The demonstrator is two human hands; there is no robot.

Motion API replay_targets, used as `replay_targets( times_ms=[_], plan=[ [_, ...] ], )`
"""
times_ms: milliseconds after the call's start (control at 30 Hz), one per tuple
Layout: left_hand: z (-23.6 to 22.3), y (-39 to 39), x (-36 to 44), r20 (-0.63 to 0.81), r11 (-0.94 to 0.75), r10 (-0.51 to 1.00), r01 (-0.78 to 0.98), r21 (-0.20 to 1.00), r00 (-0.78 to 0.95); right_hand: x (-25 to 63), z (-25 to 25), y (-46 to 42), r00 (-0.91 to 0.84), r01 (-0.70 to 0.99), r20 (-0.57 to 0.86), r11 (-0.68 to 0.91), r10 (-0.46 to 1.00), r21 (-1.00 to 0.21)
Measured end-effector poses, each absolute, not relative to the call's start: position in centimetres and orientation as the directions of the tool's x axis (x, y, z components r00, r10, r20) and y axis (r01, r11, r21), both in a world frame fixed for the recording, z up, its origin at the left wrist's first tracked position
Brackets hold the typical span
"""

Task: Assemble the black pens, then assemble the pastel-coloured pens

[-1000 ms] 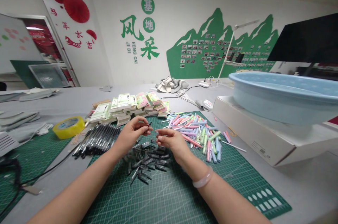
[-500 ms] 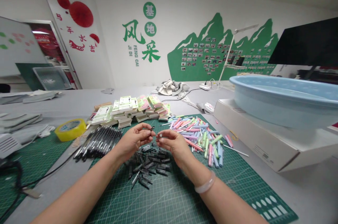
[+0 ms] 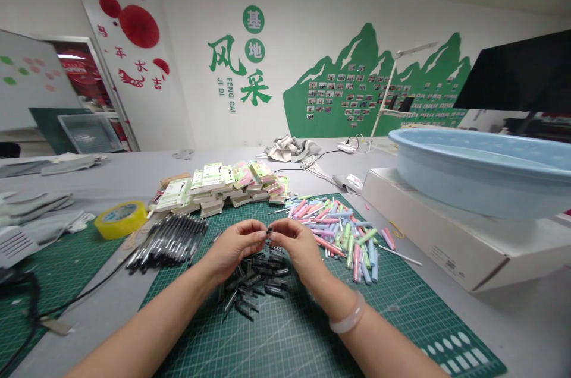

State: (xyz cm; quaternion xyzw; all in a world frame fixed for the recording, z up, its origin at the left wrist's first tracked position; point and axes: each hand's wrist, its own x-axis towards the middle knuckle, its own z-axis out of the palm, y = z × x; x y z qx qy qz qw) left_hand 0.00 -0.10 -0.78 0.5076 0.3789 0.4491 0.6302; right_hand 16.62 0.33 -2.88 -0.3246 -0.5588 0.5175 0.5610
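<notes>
My left hand [image 3: 243, 242] and my right hand [image 3: 295, 242] meet fingertip to fingertip over the green cutting mat [image 3: 307, 336]. Both pinch a small black pen part [image 3: 269, 230]; the fingers cover most of it, so I cannot tell whether it is one piece or two. Just below them lies a loose heap of short black pen parts [image 3: 256, 280], some with a clear, shiny look. Left of my left hand, a row of long black pens [image 3: 172, 241] lies side by side. Pastel pink, green, blue and purple pen pieces [image 3: 339, 229] are heaped right of my right hand.
Small green-and-white boxes [image 3: 214, 179] are piled behind the hands. A yellow tape roll [image 3: 120, 220] lies at left, near a black cable [image 3: 84, 295]. On the right, a blue basin [image 3: 477, 179] rests on a white box [image 3: 428, 241]. Grey cloth [image 3: 292, 149] lies at the back.
My hands have come together; the small gap between their fingertips has closed. My left hand has moved right, and the dark piece it held now meets the right fingertips.
</notes>
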Motion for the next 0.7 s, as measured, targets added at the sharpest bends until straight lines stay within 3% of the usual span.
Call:
replay_targets(
  times_ms=[133,300,500,700],
  plan=[
    [-0.33,-0.50,0.53,0.132,-0.131,0.958,-0.021,0.991,0.256,16.66,-3.01,0.38,-0.143,-0.183,0.301,0.274,0.943,-0.944],
    [-0.09,-0.50,0.60,0.268,-0.292,0.922,0.046,0.955,0.281,16.52,-3.10,0.32,-0.169,-0.211,0.304,0.267,0.937,-0.940],
    [0.25,-0.64,0.48,0.260,-0.310,0.914,0.125,0.942,0.310,16.49,-3.38,0.53,-0.163,-0.209,0.311,0.275,0.936,-0.939],
    [-0.01,-0.68,0.36,0.180,-0.215,0.941,0.095,0.972,0.288,16.30,-3.25,0.37,-0.172,-0.268,0.264,0.213,0.949,-0.940]
  ],
)
